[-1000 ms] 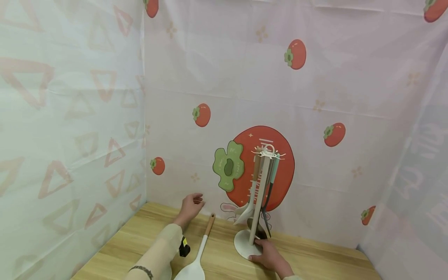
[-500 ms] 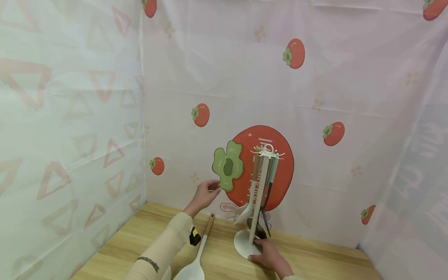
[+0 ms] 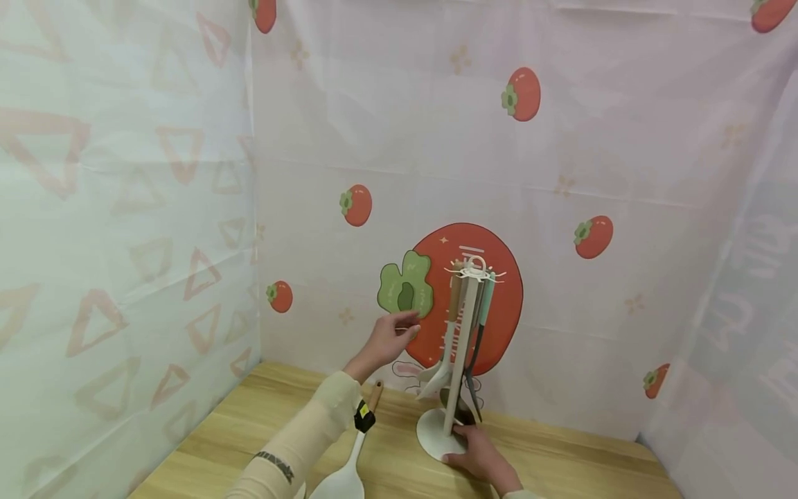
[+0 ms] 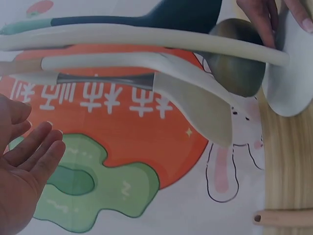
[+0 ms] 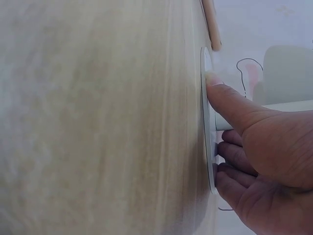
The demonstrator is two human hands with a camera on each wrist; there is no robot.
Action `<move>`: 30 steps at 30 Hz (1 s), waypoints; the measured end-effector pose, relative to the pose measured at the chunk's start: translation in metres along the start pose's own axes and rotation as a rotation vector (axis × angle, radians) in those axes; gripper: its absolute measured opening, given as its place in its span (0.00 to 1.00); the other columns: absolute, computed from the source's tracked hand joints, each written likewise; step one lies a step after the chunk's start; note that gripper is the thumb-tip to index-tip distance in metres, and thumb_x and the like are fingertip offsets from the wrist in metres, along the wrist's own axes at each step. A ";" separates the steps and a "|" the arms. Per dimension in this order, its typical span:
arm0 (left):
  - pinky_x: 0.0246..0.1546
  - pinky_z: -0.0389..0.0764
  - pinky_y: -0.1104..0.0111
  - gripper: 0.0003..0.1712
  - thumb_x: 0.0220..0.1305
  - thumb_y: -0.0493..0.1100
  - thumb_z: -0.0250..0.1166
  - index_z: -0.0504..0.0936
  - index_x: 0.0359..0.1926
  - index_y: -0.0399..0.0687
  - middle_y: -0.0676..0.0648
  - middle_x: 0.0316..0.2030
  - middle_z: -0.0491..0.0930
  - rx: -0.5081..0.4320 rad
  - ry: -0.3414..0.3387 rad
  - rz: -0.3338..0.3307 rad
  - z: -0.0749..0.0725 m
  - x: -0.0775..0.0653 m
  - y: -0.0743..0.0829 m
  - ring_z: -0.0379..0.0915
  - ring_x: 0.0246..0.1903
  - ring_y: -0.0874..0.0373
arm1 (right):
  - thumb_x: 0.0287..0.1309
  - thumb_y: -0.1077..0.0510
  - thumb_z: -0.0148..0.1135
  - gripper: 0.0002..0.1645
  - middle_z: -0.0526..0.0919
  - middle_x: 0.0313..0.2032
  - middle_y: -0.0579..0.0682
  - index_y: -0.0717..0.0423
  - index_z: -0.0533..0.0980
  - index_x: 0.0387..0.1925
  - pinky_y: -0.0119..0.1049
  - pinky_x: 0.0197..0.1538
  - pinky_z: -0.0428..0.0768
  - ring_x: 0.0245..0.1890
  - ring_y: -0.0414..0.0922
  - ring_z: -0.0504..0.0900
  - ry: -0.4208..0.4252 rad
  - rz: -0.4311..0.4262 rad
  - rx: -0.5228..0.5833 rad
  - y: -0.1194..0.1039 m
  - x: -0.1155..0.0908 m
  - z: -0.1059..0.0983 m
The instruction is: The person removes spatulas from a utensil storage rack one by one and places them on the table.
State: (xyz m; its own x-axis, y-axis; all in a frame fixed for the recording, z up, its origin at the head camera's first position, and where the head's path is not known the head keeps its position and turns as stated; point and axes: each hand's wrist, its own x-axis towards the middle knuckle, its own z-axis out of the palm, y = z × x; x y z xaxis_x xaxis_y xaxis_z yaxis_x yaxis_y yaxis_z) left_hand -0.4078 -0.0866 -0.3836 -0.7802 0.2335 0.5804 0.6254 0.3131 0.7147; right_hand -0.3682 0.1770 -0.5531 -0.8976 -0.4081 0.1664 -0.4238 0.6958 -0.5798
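My left hand [image 3: 386, 341] is raised in front of the wall, left of a white utensil stand [image 3: 463, 353], fingers relaxed and holding nothing. In the left wrist view its fingers [image 4: 41, 147] lie apart from the hanging utensils. My right hand [image 3: 480, 454] grips the stand low down. The thumb [image 5: 227, 98] presses the round base [image 5: 207, 122], and the other fingers curl on the pole's far side. From the stand hang a wooden-handled white utensil [image 4: 117, 59], a beige-headed spatula [image 4: 200, 103], a dark utensil with a mint handle [image 3: 488, 305] and a dark round bowl [image 4: 237, 58].
A white utensil [image 3: 341, 483] with a wooden handle lies on the wood-grain table [image 3: 530, 457], partly behind the left forearm and cut off by the frame. The patterned back wall [image 3: 312, 242] rises close behind the stand, with a side wall [image 3: 125, 242] at left.
My left hand has risen from near the table's back edge and moved right, toward the stand. The right hand stays on the base. The stand has not moved.
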 end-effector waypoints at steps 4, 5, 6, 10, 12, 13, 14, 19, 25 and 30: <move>0.54 0.82 0.57 0.21 0.74 0.36 0.60 0.76 0.64 0.32 0.36 0.53 0.83 -0.036 -0.002 0.023 0.006 0.005 0.008 0.81 0.54 0.44 | 0.50 0.52 0.80 0.40 0.77 0.57 0.76 0.75 0.77 0.57 0.65 0.59 0.73 0.58 0.71 0.75 0.010 -0.005 -0.003 0.000 0.000 -0.001; 0.54 0.82 0.57 0.21 0.74 0.36 0.60 0.76 0.64 0.31 0.36 0.53 0.83 -0.045 -0.001 0.028 0.008 0.006 0.010 0.81 0.54 0.43 | 0.50 0.52 0.80 0.40 0.77 0.57 0.76 0.75 0.77 0.57 0.65 0.59 0.73 0.58 0.71 0.75 0.009 -0.002 -0.002 0.000 0.000 -0.001; 0.55 0.82 0.56 0.21 0.74 0.35 0.60 0.76 0.64 0.31 0.35 0.53 0.83 -0.054 -0.001 0.029 0.009 0.007 0.011 0.81 0.54 0.43 | 0.50 0.52 0.80 0.40 0.77 0.57 0.76 0.75 0.77 0.57 0.65 0.59 0.73 0.58 0.71 0.75 0.007 0.002 0.000 0.000 0.000 -0.001; 0.57 0.80 0.56 0.21 0.75 0.36 0.59 0.76 0.64 0.32 0.35 0.55 0.82 -0.090 0.004 0.016 0.016 0.010 0.014 0.80 0.56 0.43 | 0.50 0.51 0.80 0.40 0.77 0.57 0.76 0.75 0.77 0.57 0.66 0.60 0.72 0.58 0.70 0.75 0.002 0.012 0.006 0.000 0.000 0.000; 0.58 0.80 0.56 0.21 0.75 0.37 0.59 0.76 0.65 0.33 0.34 0.57 0.81 -0.109 0.001 0.008 0.019 0.012 0.016 0.79 0.57 0.43 | 0.50 0.52 0.80 0.40 0.77 0.57 0.76 0.75 0.77 0.57 0.66 0.60 0.72 0.58 0.71 0.75 0.001 0.009 0.009 0.001 0.000 0.000; 0.59 0.79 0.56 0.21 0.75 0.37 0.58 0.76 0.65 0.34 0.33 0.58 0.80 -0.122 -0.001 0.004 0.020 0.013 0.017 0.79 0.58 0.43 | 0.50 0.51 0.80 0.40 0.77 0.57 0.76 0.75 0.77 0.57 0.66 0.60 0.72 0.58 0.71 0.75 0.000 0.006 0.008 0.001 0.000 0.001; 0.59 0.79 0.56 0.22 0.76 0.38 0.58 0.75 0.66 0.34 0.33 0.59 0.80 -0.134 -0.005 -0.001 0.021 0.014 0.018 0.78 0.59 0.44 | 0.50 0.51 0.80 0.40 0.77 0.56 0.76 0.75 0.77 0.56 0.66 0.60 0.72 0.58 0.71 0.75 0.000 0.005 0.007 0.002 0.000 0.001; 0.63 0.75 0.55 0.24 0.77 0.40 0.57 0.72 0.69 0.36 0.33 0.64 0.76 -0.208 -0.031 -0.009 0.028 0.020 0.024 0.74 0.63 0.44 | 0.50 0.52 0.80 0.40 0.77 0.56 0.76 0.76 0.77 0.57 0.65 0.59 0.73 0.57 0.71 0.76 0.000 -0.002 0.005 0.003 0.001 0.000; 0.64 0.74 0.57 0.24 0.78 0.38 0.55 0.71 0.71 0.37 0.38 0.66 0.75 -0.272 -0.051 0.008 0.036 0.024 0.026 0.72 0.66 0.45 | 0.50 0.51 0.80 0.41 0.77 0.56 0.75 0.76 0.77 0.57 0.66 0.59 0.72 0.58 0.70 0.76 -0.003 0.011 0.015 0.005 0.002 0.001; 0.63 0.75 0.57 0.24 0.77 0.36 0.55 0.71 0.70 0.37 0.36 0.65 0.76 -0.295 -0.053 0.016 0.042 0.024 0.028 0.73 0.64 0.44 | 0.50 0.50 0.80 0.41 0.78 0.56 0.74 0.75 0.77 0.57 0.66 0.59 0.73 0.57 0.69 0.77 -0.007 0.014 0.012 0.008 0.004 0.003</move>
State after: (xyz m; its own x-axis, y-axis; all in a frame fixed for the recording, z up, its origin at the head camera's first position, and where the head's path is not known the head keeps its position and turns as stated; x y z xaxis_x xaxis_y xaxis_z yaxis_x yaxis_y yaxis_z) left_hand -0.4097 -0.0338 -0.3659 -0.7649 0.2867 0.5768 0.6089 0.0295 0.7927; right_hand -0.3742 0.1790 -0.5593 -0.9027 -0.4026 0.1521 -0.4094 0.6944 -0.5918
